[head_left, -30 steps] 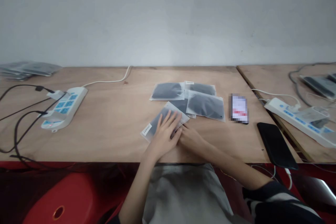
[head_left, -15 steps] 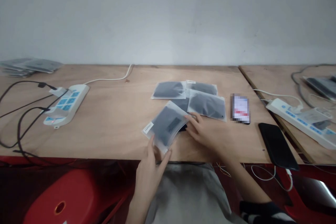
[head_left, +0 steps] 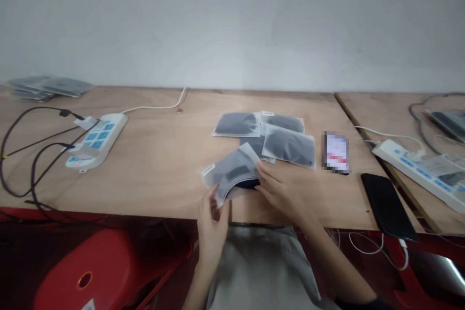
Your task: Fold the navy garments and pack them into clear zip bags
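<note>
A frosted plastic bag (head_left: 232,167) with a white label at its left corner and a dark printed patch lies tilted near the table's front edge. My left hand (head_left: 212,223) grips its near-left corner between thumb and fingers. At its right edge, my right hand (head_left: 278,189) pinches the plastic with fingertips. The near edge bows upward, and dark blue material (head_left: 249,183) shows below it; whether that is inside or under the bag I cannot tell. Just behind lie several similar bags with dark contents, among them a left bag (head_left: 237,124) and a right bag (head_left: 289,144).
A phone with a lit, blurred screen (head_left: 336,152) and a black phone (head_left: 388,206) on a white cable lie to the right. Power strips stand left (head_left: 100,140) and right (head_left: 417,169), with cables. More bags (head_left: 49,85) are stacked far left. A red stool (head_left: 87,271) is below.
The held bag has tipped, its near edge now arched with more dark blue showing. My left hand has moved slightly up and right. The view has shifted a little.
</note>
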### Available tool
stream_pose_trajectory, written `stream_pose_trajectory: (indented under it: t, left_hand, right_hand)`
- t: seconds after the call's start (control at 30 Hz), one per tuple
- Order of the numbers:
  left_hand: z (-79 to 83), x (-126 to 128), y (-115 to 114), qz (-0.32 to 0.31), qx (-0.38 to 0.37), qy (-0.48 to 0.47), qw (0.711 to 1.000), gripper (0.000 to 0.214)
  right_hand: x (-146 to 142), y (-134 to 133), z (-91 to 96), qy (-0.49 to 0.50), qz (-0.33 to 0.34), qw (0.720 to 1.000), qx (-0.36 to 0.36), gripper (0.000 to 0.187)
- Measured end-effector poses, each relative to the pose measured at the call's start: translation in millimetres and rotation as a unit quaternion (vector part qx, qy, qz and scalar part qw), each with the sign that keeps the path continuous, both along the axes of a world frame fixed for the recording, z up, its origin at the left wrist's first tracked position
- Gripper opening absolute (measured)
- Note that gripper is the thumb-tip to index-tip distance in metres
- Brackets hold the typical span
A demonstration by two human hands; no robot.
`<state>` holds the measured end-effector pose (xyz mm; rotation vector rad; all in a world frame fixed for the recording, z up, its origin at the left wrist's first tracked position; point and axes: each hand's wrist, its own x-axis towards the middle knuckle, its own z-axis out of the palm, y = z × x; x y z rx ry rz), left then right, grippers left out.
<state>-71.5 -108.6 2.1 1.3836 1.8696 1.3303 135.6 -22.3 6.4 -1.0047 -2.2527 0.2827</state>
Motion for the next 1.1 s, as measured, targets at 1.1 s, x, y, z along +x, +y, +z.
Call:
stream_pose_trajectory:
  t: [1.1]
  left_hand:
    - [63.3,0.5,38.0,-0.141,0.273,0.268,0.913,0.029]
  right_hand:
    - [-30.1,-30.4,81.5,0.041,-0.007,0.989,0.14,0.028]
